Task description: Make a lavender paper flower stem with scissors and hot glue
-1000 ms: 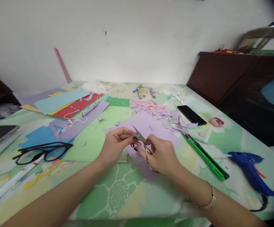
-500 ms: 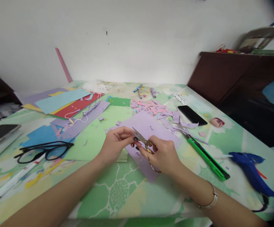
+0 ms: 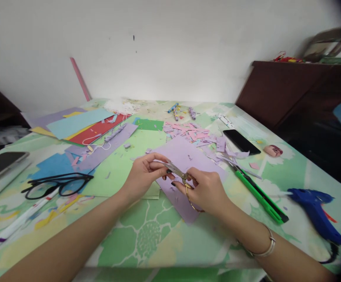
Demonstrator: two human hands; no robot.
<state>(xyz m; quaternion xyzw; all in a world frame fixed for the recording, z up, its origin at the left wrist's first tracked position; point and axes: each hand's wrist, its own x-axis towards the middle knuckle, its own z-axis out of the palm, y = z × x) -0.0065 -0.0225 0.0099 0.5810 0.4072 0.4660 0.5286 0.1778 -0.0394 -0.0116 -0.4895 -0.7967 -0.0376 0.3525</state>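
My right hand (image 3: 207, 190) has its fingers in the gold handles of a small pair of scissors (image 3: 176, 170), blades pointing left. Those blades lie across the fingertips of my left hand (image 3: 144, 172). Thumb and fingers of the left hand are pinched together; the blades and fingers hide what is between them. Below both hands lies a purple paper sheet (image 3: 185, 150) with small purple scraps on it. A light green sheet (image 3: 106, 180) is under and left of the left hand.
Right of my hands are a green utility knife (image 3: 260, 196), a blue glue gun (image 3: 311, 211) and a black phone (image 3: 241, 141). Pink and purple paper scraps (image 3: 191, 133) are heaped beyond. To the left lie black glasses (image 3: 58, 186), a white pen (image 3: 17, 223) and another phone (image 3: 2, 166).
The scissors' blades have come slightly lower and further over the left fingertips. Both hands keep nearly the same place, and the whole view has shifted a little.
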